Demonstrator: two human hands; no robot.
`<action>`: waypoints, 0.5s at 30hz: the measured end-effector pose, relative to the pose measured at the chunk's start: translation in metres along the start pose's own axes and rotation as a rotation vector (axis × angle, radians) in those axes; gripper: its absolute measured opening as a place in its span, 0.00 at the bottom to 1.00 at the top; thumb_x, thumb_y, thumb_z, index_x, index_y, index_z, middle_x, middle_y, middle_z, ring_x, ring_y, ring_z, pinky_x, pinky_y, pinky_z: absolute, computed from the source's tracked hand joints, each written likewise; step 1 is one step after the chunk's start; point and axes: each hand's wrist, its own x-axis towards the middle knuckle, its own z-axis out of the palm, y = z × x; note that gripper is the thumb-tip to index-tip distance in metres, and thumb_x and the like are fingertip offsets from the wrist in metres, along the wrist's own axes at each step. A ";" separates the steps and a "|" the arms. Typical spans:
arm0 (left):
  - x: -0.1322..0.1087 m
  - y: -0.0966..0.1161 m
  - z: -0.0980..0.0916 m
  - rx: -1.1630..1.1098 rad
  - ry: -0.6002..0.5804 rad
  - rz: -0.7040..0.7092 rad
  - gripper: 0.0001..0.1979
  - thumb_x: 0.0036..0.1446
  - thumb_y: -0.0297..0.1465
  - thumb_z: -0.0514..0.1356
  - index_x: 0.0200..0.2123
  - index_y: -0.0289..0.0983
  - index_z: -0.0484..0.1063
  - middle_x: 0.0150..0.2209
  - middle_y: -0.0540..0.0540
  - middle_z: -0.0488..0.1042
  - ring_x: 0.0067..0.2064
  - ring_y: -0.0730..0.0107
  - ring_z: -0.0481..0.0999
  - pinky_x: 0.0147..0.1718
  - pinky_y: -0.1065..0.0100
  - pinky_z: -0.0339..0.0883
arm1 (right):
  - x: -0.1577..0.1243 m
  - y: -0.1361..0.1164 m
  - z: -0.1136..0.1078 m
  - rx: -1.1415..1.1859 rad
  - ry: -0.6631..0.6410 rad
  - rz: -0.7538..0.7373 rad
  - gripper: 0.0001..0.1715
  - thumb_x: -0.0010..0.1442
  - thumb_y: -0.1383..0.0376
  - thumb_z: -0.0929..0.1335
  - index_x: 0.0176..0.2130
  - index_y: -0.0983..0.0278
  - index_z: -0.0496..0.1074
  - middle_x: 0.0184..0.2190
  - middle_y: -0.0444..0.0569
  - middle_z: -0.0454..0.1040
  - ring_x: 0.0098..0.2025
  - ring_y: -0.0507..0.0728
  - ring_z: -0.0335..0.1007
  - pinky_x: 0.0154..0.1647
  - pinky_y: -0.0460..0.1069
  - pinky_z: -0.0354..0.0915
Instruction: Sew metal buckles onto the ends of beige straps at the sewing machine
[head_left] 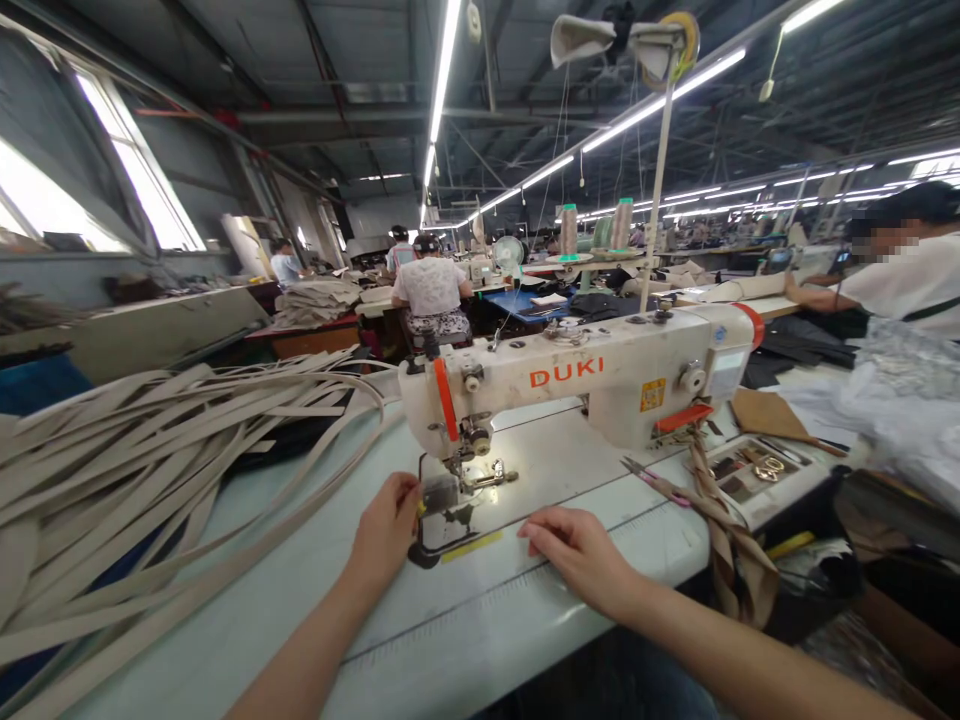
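Note:
My left hand [386, 525] is at the left edge of the sewing machine's bed plate [551, 460], its fingertips pinched together. A small yellow bit shows beside them; whether they hold it I cannot make out. Over the table's front part, right of the plate's near corner, my right hand [574, 550] is closed with curled fingers; nothing sticks out of them and their inside is hidden. Between and beyond both hands is the presser foot area [484, 478] of the white sewing machine [570, 375]. No fabric shows under the foot.
Long beige fabric strips [187, 450] are heaped on the left, some curving over the table [300, 600]. Scissors [652, 480] lie right of the machine, near a hanging brown strip [724, 540] and a tool tray [765, 470]. A co-worker [900, 270] sits at right; another person [431, 285] is ahead.

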 end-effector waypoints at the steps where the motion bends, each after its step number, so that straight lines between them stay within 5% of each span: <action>1: 0.000 -0.001 -0.001 -0.015 0.002 -0.011 0.11 0.55 0.41 0.47 0.32 0.42 0.63 0.20 0.53 0.69 0.24 0.63 0.72 0.26 0.65 0.65 | 0.000 0.000 0.000 0.005 -0.009 0.009 0.16 0.58 0.57 0.64 0.27 0.65 0.71 0.22 0.44 0.67 0.27 0.52 0.61 0.31 0.46 0.57; 6: 0.000 -0.004 -0.007 -0.070 -0.021 -0.020 0.14 0.53 0.44 0.50 0.32 0.41 0.67 0.21 0.53 0.69 0.27 0.62 0.73 0.28 0.65 0.64 | -0.012 -0.028 -0.018 -0.027 -0.082 0.025 0.15 0.58 0.56 0.64 0.29 0.64 0.72 0.24 0.46 0.73 0.29 0.54 0.68 0.33 0.47 0.63; 9: -0.001 -0.004 -0.009 -0.085 -0.058 -0.015 0.15 0.53 0.45 0.50 0.31 0.41 0.68 0.20 0.54 0.67 0.27 0.63 0.71 0.28 0.66 0.62 | -0.017 -0.075 -0.056 -0.210 -0.026 -0.224 0.11 0.59 0.58 0.65 0.33 0.60 0.75 0.30 0.46 0.77 0.33 0.55 0.72 0.36 0.48 0.66; 11: -0.002 -0.003 -0.010 -0.089 -0.069 -0.020 0.16 0.53 0.45 0.50 0.32 0.41 0.68 0.20 0.55 0.64 0.26 0.64 0.69 0.28 0.66 0.61 | -0.007 -0.107 -0.097 -0.282 0.173 -0.374 0.10 0.60 0.59 0.65 0.36 0.58 0.75 0.30 0.45 0.77 0.34 0.54 0.72 0.37 0.49 0.67; 13: -0.002 -0.002 -0.010 -0.091 -0.080 -0.028 0.16 0.52 0.46 0.50 0.33 0.41 0.68 0.19 0.56 0.61 0.25 0.65 0.67 0.26 0.67 0.58 | 0.016 -0.129 -0.149 -0.307 0.504 -0.501 0.10 0.58 0.59 0.67 0.37 0.60 0.75 0.32 0.47 0.77 0.35 0.54 0.72 0.40 0.50 0.66; 15: -0.004 -0.001 -0.009 -0.094 -0.099 -0.033 0.17 0.51 0.47 0.51 0.33 0.41 0.69 0.18 0.57 0.59 0.24 0.66 0.65 0.25 0.68 0.56 | 0.047 -0.136 -0.209 -0.466 0.803 -0.461 0.11 0.58 0.62 0.66 0.37 0.65 0.75 0.33 0.52 0.77 0.34 0.54 0.71 0.42 0.51 0.65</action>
